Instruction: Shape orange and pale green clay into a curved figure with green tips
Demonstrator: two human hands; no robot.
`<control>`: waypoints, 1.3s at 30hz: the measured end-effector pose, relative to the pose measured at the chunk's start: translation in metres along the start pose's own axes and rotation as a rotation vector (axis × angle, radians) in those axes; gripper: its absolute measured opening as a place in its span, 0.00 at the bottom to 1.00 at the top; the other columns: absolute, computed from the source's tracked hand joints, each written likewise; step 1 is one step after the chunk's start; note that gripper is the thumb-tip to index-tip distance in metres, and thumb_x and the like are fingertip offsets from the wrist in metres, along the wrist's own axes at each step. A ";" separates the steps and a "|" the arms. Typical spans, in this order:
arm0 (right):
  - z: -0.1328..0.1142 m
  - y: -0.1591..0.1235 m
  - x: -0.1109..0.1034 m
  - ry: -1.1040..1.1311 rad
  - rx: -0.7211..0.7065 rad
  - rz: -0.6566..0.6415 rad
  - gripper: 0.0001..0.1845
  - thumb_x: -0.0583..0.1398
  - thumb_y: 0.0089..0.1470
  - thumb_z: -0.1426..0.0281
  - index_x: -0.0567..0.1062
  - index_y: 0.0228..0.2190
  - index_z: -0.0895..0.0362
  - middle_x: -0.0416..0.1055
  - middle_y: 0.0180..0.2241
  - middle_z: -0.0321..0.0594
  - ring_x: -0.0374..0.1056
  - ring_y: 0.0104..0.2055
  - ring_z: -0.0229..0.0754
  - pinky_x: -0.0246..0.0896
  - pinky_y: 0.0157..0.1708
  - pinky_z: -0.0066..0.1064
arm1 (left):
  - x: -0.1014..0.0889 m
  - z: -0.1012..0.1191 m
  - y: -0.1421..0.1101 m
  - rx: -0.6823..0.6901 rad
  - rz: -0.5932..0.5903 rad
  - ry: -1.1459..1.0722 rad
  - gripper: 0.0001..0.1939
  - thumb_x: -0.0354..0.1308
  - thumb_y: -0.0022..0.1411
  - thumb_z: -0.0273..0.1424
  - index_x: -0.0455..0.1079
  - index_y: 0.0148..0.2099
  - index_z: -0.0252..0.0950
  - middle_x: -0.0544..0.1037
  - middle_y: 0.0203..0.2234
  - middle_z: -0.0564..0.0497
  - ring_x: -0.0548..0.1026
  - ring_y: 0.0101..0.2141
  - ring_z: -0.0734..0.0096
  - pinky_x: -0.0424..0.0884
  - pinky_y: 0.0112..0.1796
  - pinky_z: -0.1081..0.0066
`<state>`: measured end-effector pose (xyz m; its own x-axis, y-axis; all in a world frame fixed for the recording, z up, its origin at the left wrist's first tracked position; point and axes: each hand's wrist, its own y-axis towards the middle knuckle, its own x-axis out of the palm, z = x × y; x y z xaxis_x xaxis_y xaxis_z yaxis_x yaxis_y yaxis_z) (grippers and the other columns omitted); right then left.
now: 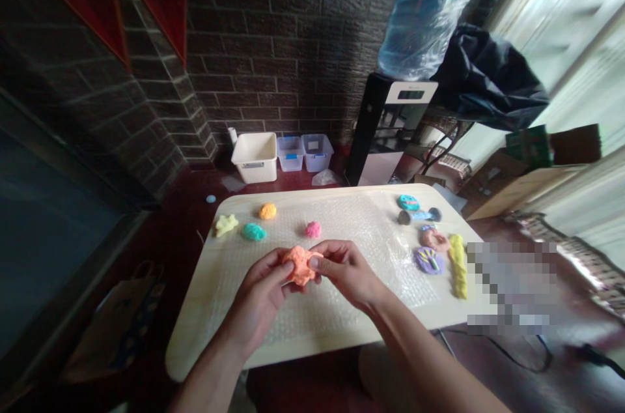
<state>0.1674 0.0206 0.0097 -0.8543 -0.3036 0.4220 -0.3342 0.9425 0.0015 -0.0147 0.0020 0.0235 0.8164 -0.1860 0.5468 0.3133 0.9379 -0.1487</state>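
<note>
Between my two hands is a lump of orange modelling clay [299, 264] with a bumpy surface, held over the near middle of the table. My left hand [266, 283] grips its left side, thumb on top and fingers curled beneath. On the other side, my right hand [349, 270] pinches it with the thumb pressed on its face. Just beyond lies a small pink clay lump [313, 229]. Farther left are a teal clay lump [254, 232], a yellow-orange clay ball [267, 211] and a pale yellow star-like piece [226, 225].
Bubble wrap [351, 217] covers much of the pale table [188, 341]. At right lie a dumbbell-shaped piece [420, 216], a teal disc [409, 202], a pink ring [435, 240], a purple disc [429, 261] and a yellow twisted strip [458, 266]. Behind stand bins [254, 159] and a water dispenser [385, 133].
</note>
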 end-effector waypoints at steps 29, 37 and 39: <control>0.005 -0.014 0.016 -0.381 -0.143 0.161 0.16 0.72 0.54 0.57 0.82 0.32 0.58 0.77 0.27 0.39 0.71 0.30 0.41 0.66 0.33 0.33 | -0.013 -0.019 0.007 0.204 0.135 0.466 0.21 0.62 0.69 0.46 0.70 0.31 0.35 0.69 0.25 0.53 0.65 0.29 0.72 0.64 0.32 0.74; 0.010 0.000 0.013 -0.191 -0.055 0.144 0.24 0.71 0.54 0.51 0.78 0.26 0.60 0.72 0.21 0.37 0.64 0.24 0.36 0.58 0.28 0.30 | 0.007 -0.014 0.001 0.125 0.130 0.307 0.20 0.67 0.64 0.46 0.77 0.47 0.35 0.78 0.37 0.47 0.74 0.35 0.65 0.74 0.36 0.69; 0.011 0.000 0.009 -0.271 -0.059 0.160 0.23 0.69 0.56 0.52 0.78 0.28 0.60 0.73 0.23 0.38 0.66 0.25 0.37 0.60 0.29 0.30 | 0.009 -0.013 0.002 0.112 0.140 0.305 0.22 0.70 0.61 0.45 0.76 0.50 0.34 0.80 0.41 0.45 0.76 0.35 0.65 0.75 0.37 0.67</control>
<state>0.1551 0.0167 0.0036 -0.9718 -0.1695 0.1642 -0.1702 0.9854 0.0101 -0.0004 -0.0020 0.0179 0.9603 -0.1168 0.2535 0.1471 0.9836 -0.1043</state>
